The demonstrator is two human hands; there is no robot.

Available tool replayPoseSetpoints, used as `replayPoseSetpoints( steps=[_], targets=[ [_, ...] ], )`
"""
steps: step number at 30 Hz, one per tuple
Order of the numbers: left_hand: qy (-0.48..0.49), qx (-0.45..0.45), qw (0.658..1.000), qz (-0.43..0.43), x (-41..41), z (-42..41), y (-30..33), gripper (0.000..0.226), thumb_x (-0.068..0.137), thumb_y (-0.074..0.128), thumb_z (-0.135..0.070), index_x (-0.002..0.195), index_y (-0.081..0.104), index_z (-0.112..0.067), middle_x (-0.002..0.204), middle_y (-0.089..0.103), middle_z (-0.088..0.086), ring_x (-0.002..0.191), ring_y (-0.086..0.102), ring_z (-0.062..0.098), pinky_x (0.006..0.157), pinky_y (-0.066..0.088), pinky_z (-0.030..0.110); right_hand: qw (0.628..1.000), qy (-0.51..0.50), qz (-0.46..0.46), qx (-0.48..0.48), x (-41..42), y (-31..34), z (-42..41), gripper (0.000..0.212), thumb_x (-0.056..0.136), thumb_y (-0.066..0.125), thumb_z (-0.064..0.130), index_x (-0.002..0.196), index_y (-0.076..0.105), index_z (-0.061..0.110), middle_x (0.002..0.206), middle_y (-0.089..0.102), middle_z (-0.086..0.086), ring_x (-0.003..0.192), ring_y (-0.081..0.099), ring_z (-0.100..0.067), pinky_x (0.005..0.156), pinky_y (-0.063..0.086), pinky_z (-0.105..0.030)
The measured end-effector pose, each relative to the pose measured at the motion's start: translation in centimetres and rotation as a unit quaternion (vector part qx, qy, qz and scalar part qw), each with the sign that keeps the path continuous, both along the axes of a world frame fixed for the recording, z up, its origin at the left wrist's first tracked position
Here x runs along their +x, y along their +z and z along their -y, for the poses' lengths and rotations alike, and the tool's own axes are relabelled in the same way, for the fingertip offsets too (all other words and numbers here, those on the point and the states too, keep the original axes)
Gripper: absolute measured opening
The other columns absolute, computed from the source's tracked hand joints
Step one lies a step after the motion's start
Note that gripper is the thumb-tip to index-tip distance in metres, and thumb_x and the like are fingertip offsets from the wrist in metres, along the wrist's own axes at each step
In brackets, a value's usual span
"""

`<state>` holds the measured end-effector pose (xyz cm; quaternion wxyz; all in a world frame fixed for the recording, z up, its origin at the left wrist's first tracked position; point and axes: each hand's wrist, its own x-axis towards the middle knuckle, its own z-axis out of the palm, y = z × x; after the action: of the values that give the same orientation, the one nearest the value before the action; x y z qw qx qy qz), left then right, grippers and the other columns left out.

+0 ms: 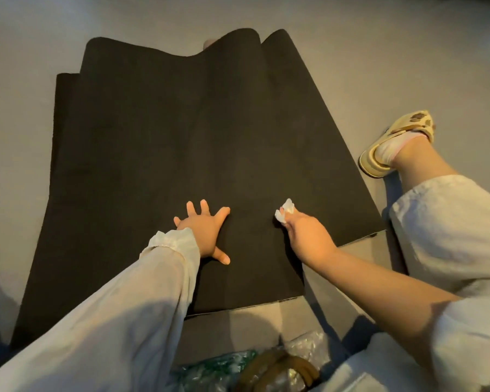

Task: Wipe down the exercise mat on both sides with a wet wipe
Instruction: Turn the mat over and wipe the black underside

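The right hand [309, 236] reaches forward with its arm bare, its grip pinching a crumpled white wet wipe [285, 211] against the black exercise mat [198, 131]. The left hand [205, 232], in a pale sleeve, lies flat on the mat with fingers spread, thumb pointing back. The mat lies on the grey floor [379, 66], its far end folded and wavy. A slippered foot [393, 145] rests beside its right edge.
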<state>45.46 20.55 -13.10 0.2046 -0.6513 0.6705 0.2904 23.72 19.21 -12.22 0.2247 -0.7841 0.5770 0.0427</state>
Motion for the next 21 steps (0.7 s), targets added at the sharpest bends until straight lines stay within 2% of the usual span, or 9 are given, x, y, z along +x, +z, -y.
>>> replayPoseSetpoints(
  steps=[3, 6, 8, 11, 13, 15, 17, 19, 21],
  targets=[
    [-0.002, -0.026, 1.000, -0.006, 0.3, -0.8, 0.2, 0.120, 0.062, 0.075, -0.061, 0.148, -0.005, -0.035, 0.155, -0.005, 0.016, 0.140, -0.005, 0.047, 0.105, 0.018, 0.066, 0.998, -0.016, -0.054, 0.029, -0.1, 0.3, -3.0, 0.041, 0.100, 0.037, 0.011, 0.141, 0.036, 0.012, 0.136, 0.047, -0.015, 0.115, 0.053, -0.030, 0.088, 0.039, -0.030],
    [-0.003, -0.046, 0.999, -0.009, 0.6, -1.6, 0.4, 0.115, 0.066, 0.070, -0.064, 0.148, -0.007, -0.036, 0.156, -0.008, 0.015, 0.141, -0.006, 0.044, 0.108, 0.016, 0.063, 0.994, -0.012, -0.093, 0.063, -0.5, 0.3, -5.9, 0.043, 0.100, 0.040, 0.016, 0.142, 0.032, 0.010, 0.139, 0.045, -0.012, 0.121, 0.052, -0.025, 0.095, 0.039, -0.027],
    [0.005, -0.049, 0.999, -0.013, 0.8, -2.0, 0.7, 0.112, 0.069, 0.067, -0.065, 0.148, -0.007, -0.036, 0.157, -0.009, 0.012, 0.142, -0.006, 0.041, 0.110, 0.015, 0.060, 0.994, 0.011, -0.071, 0.077, -1.1, 0.4, -7.8, 0.054, 0.099, 0.044, 0.030, 0.147, 0.026, 0.013, 0.153, 0.027, -0.009, 0.132, 0.040, -0.026, 0.105, 0.034, -0.029],
    [0.019, -0.040, 0.999, -0.030, 0.8, -2.5, 1.5, 0.106, 0.073, 0.065, -0.064, 0.149, -0.003, -0.035, 0.157, -0.007, 0.010, 0.143, -0.003, 0.039, 0.111, 0.019, 0.058, 0.992, 0.043, -0.073, 0.089, -1.7, 0.7, -9.6, 0.092, 0.084, 0.061, 0.050, 0.151, 0.009, 0.017, 0.159, 0.001, -0.007, 0.141, 0.024, -0.026, 0.113, 0.025, -0.031],
    [0.033, -0.032, 0.998, -0.050, 0.8, -3.0, 2.0, 0.104, 0.073, 0.064, -0.064, 0.149, 0.000, -0.034, 0.158, -0.004, 0.010, 0.143, 0.000, 0.038, 0.112, 0.023, 0.055, 0.993, 0.045, -0.085, 0.064, -1.6, 0.7, -9.6, 0.098, 0.084, 0.065, 0.044, 0.151, 0.000, 0.018, 0.159, -0.007, -0.007, 0.143, 0.018, -0.026, 0.115, 0.022, -0.032],
    [0.059, -0.036, 0.994, -0.084, 0.9, -3.4, 2.4, 0.101, 0.074, 0.063, -0.063, 0.150, 0.005, -0.032, 0.158, 0.004, 0.009, 0.143, 0.006, 0.036, 0.112, 0.027, 0.050, 0.996, 0.045, -0.071, 0.020, -1.5, 0.8, -9.2, 0.088, 0.089, 0.061, 0.031, 0.151, 0.001, 0.018, 0.159, -0.004, -0.007, 0.142, 0.022, -0.025, 0.113, 0.025, -0.030],
    [0.102, -0.049, 0.983, -0.145, 1.3, -3.6, 2.9, 0.095, 0.076, 0.062, -0.061, 0.149, 0.012, -0.029, 0.156, 0.019, 0.007, 0.141, 0.021, 0.031, 0.112, 0.030, 0.041, 0.999, 0.034, -0.031, 0.016, -1.0, 0.9, -9.1, 0.077, 0.091, 0.056, 0.022, 0.151, 0.008, 0.020, 0.159, 0.003, -0.005, 0.140, 0.027, -0.023, 0.111, 0.026, -0.026],
    [0.166, -0.059, 0.960, -0.217, 1.8, -3.6, 3.6, 0.087, 0.080, 0.060, -0.059, 0.149, 0.018, -0.025, 0.152, 0.029, 0.005, 0.136, 0.033, 0.025, 0.108, 0.032, 0.033, 0.998, 0.017, 0.052, 0.016, -0.1, 1.3, -9.3, 0.067, 0.090, 0.053, 0.013, 0.149, 0.022, 0.020, 0.157, 0.017, -0.003, 0.140, 0.029, -0.020, 0.110, 0.019, -0.017],
    [0.245, -0.052, 0.928, -0.275, 2.1, -3.1, 4.4, 0.080, 0.083, 0.055, -0.058, 0.148, 0.022, -0.023, 0.149, 0.034, 0.005, 0.133, 0.038, 0.023, 0.105, 0.034, 0.033, 0.991, 0.009, 0.136, 0.014, 1.4, 1.8, -9.4, 0.063, 0.086, 0.051, 0.002, 0.145, 0.034, 0.018, 0.153, 0.029, -0.002, 0.139, 0.031, -0.017, 0.107, 0.010, -0.006]
  ],
)
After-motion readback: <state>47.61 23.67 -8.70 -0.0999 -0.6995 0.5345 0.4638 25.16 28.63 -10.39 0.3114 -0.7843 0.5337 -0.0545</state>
